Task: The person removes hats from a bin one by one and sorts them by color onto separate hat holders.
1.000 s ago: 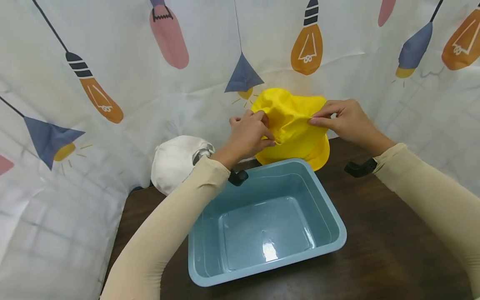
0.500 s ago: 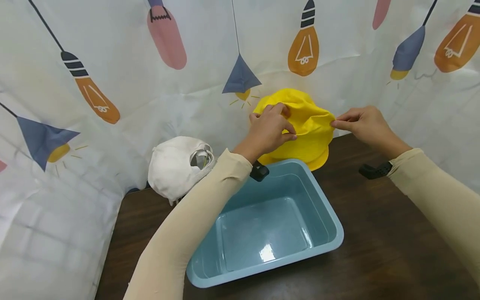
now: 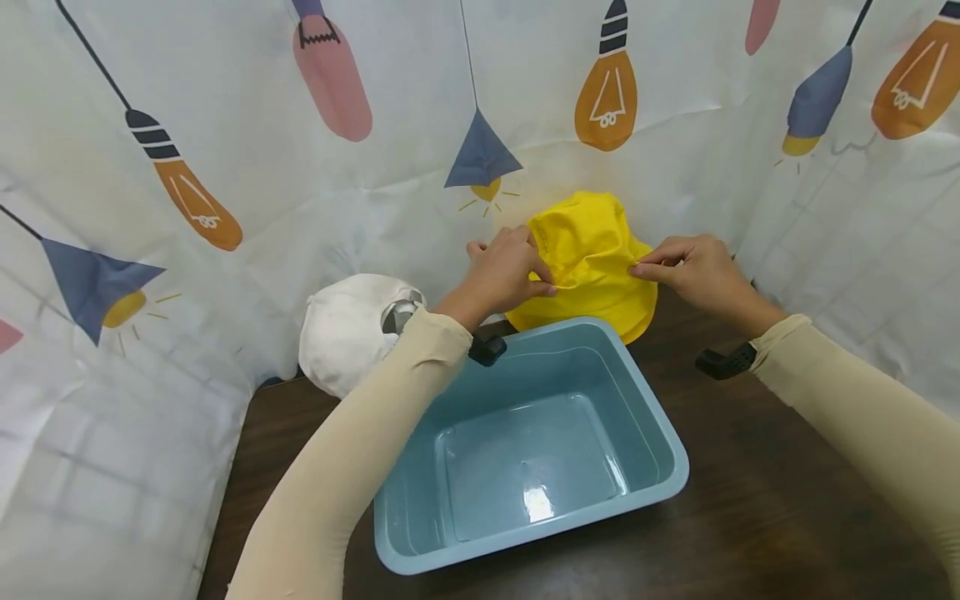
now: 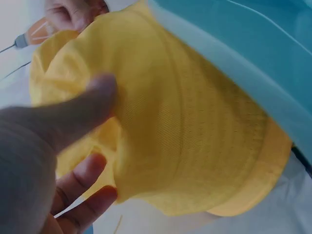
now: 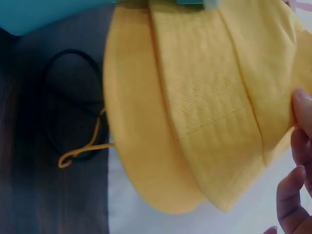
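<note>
A yellow bucket hat (image 3: 588, 258) stands crown up behind the basin, its crown creased and pulled between both hands. On its left side, my left hand (image 3: 498, 273) pinches a fold of the crown. My right hand (image 3: 693, 271) pinches the fabric at the right side between thumb and finger. The left wrist view shows the left thumb, blurred, lying over the yellow hat (image 4: 151, 112) with fingers below a fold. Stitching rows and a seam show on the yellow hat (image 5: 209, 97) in the right wrist view, where the right fingertips (image 5: 304, 109) hold the cloth edge.
A blue-grey plastic basin (image 3: 678, 467) stands on the dark wooden table (image 3: 750, 517), just in front of the hat. A white cap (image 3: 348, 329) lies at the back left. A black cord loop (image 5: 48, 107) and an orange cord (image 5: 80, 151) lie beside the brim. A printed curtain (image 3: 375, 217) hangs behind.
The left hand went right across the crown, then back left. The right hand moved outward and back in and down. The hat's crown has sunk lower and changed its creases.
</note>
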Demonstrator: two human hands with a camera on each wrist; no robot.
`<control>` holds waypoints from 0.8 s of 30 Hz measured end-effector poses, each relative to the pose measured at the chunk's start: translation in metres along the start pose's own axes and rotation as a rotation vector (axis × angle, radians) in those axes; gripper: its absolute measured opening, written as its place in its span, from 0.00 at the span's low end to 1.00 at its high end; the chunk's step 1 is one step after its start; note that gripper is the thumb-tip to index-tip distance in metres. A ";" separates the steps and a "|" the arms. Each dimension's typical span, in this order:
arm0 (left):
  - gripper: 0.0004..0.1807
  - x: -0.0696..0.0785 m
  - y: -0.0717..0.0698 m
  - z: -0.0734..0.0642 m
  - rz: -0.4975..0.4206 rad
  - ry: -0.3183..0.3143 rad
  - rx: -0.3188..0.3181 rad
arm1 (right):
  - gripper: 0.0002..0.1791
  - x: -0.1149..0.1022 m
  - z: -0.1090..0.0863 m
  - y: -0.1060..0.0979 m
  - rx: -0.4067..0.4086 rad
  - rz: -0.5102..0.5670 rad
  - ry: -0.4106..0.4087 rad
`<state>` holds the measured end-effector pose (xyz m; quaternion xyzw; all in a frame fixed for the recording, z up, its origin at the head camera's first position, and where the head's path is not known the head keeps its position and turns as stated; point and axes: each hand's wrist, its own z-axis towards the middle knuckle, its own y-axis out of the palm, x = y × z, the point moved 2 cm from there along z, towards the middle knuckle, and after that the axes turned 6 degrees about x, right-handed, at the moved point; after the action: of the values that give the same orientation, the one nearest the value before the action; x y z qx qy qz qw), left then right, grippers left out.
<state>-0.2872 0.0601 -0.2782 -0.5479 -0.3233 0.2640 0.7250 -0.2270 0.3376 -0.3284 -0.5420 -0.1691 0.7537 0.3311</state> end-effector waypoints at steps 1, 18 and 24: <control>0.14 -0.002 -0.001 0.000 -0.023 -0.013 0.009 | 0.16 0.000 0.000 -0.002 0.002 0.010 -0.002; 0.10 0.003 0.005 0.003 -0.060 -0.178 0.208 | 0.03 -0.004 -0.007 0.014 0.219 0.094 -0.266; 0.08 -0.001 -0.001 0.007 -0.115 -0.166 0.254 | 0.03 -0.014 -0.005 0.020 0.304 0.133 -0.285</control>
<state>-0.2933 0.0632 -0.2765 -0.4088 -0.3771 0.3053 0.7730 -0.2257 0.3131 -0.3330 -0.3836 -0.0627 0.8598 0.3312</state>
